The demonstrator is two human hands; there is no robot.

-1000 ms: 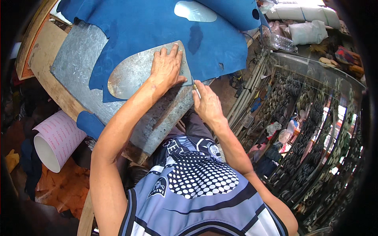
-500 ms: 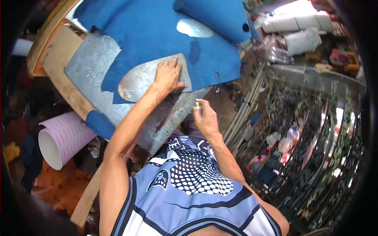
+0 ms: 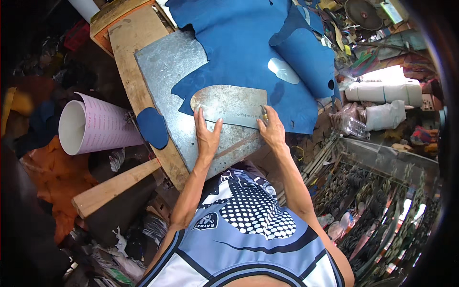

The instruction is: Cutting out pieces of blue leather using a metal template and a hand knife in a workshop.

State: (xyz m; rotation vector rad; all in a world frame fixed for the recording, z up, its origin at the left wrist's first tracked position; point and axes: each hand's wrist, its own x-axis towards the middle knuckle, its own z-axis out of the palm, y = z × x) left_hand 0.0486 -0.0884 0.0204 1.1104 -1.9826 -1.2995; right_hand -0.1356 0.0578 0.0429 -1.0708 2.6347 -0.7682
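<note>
A greyish metal template (image 3: 234, 101), rounded at its left end and straight at its right, lies flat on a blue leather sheet (image 3: 244, 52). My left hand (image 3: 208, 138) rests at the template's lower left edge, thumb and fingers spread and nothing gripped. At the template's right end, my right hand (image 3: 273, 128) pinches a small yellowish tool (image 3: 265, 113) between thumb and fingers. Most of that tool is hidden, so its kind is unclear. Under the leather, a scuffed metal plate (image 3: 167, 60) covers part of the wooden table.
A blue oval piece (image 3: 152, 128) lies on the table's left edge. Left of it is a roll of white-pink sheet (image 3: 103, 124). A leather roll (image 3: 306, 62) sits at the far right. A wooden beam (image 3: 117, 188) juts out lower left; hanging straps (image 3: 382, 210) crowd the right.
My left hand has slid off the template's middle to its lower left edge. The right hand has come up to its right end. The template's position on the leather looks turned; the view has shifted.
</note>
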